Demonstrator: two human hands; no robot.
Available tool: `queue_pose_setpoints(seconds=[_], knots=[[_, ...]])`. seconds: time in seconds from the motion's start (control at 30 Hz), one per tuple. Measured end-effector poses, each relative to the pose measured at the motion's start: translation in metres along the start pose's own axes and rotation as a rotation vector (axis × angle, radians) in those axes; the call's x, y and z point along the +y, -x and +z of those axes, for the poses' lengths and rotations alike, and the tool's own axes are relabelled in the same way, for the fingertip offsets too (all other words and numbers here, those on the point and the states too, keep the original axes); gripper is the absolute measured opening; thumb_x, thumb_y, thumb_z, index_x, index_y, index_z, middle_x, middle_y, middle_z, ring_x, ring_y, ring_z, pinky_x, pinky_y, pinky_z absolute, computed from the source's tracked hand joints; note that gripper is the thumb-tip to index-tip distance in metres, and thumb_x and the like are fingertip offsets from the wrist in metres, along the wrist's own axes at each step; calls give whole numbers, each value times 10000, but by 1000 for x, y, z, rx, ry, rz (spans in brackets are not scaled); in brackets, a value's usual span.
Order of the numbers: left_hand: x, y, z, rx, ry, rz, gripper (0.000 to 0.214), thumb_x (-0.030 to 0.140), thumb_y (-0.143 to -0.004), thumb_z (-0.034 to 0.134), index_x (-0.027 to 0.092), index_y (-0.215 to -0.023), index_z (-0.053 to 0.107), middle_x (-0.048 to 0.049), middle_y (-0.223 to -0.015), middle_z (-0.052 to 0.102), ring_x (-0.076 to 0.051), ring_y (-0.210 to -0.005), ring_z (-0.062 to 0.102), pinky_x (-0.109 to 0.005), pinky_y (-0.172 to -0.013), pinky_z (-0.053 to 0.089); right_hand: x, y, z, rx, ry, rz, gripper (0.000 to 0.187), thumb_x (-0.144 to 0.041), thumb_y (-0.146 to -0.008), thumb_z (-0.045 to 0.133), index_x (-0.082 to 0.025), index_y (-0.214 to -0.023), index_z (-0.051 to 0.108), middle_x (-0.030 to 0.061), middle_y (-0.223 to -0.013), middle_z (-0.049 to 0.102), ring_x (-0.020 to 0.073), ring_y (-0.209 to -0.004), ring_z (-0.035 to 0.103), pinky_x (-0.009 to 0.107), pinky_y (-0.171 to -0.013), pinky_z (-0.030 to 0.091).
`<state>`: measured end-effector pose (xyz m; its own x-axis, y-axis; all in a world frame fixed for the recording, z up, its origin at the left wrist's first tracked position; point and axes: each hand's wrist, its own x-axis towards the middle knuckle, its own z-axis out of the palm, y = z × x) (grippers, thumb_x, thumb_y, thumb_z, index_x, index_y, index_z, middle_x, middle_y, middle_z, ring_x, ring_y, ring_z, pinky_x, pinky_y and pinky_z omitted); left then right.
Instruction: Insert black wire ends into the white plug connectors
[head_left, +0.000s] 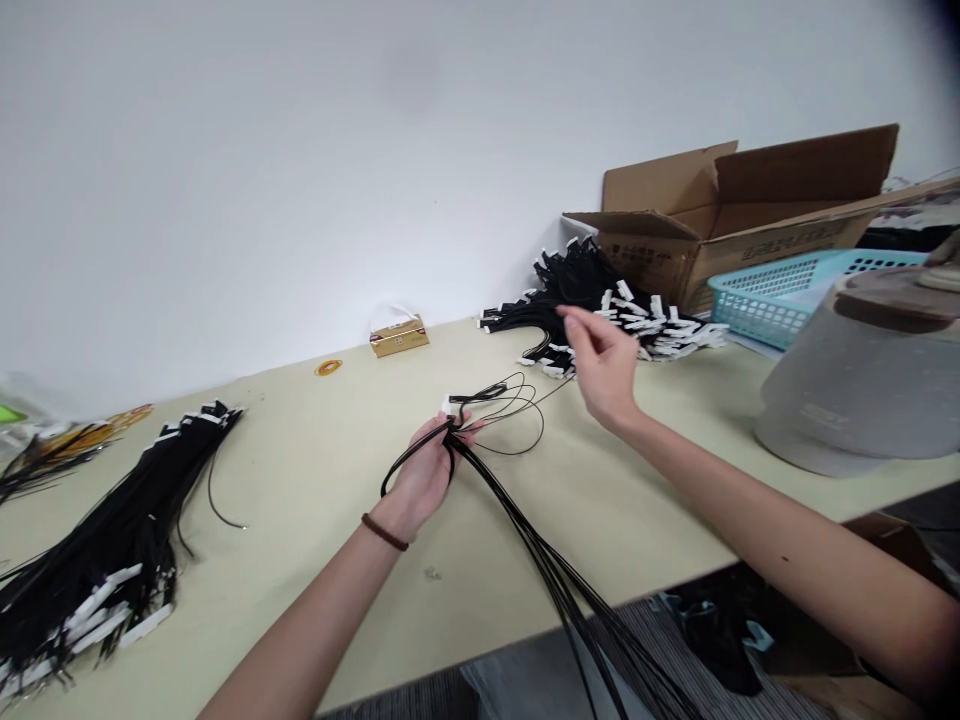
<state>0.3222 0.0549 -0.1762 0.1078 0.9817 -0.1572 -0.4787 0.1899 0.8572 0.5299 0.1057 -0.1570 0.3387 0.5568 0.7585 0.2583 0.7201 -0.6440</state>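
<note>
My left hand (431,460) is closed around a bundle of black cables (517,510) above the table's middle. A white connector (448,404) sticks up past its fingers, and one cable loops back around the hand. The long ends hang down over the table's front edge. Thin black wires (541,425) fan out in loops to the right of this hand. One of them runs up to my right hand (606,362), which is raised with fingers bent together in a pinch; its grip on the wire is partly hidden. Behind that hand lies a pile of black cables with white connectors (570,285).
More bundled cables (112,530) lie at the left on the table (300,560). Rubber bands (328,368) and a tissue pack (399,335) are near the wall. At right stand an open cardboard box (675,255), a blue basket (757,305) and a grey lidded container (862,380).
</note>
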Motion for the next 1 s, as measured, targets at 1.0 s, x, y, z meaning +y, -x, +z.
queue_pose_setpoints(seconds=[1.0], knots=[[-4,5,5,-137,-78,112,180,318,-781,557,145,-827,581,-58,-970,636,-143,-896,590,-288,-840,442,-15,50,25,-481,511,-781,236,-167,-873,391,-175,-655,482,-4,-571,502,109,-539,410,250,-541,282]])
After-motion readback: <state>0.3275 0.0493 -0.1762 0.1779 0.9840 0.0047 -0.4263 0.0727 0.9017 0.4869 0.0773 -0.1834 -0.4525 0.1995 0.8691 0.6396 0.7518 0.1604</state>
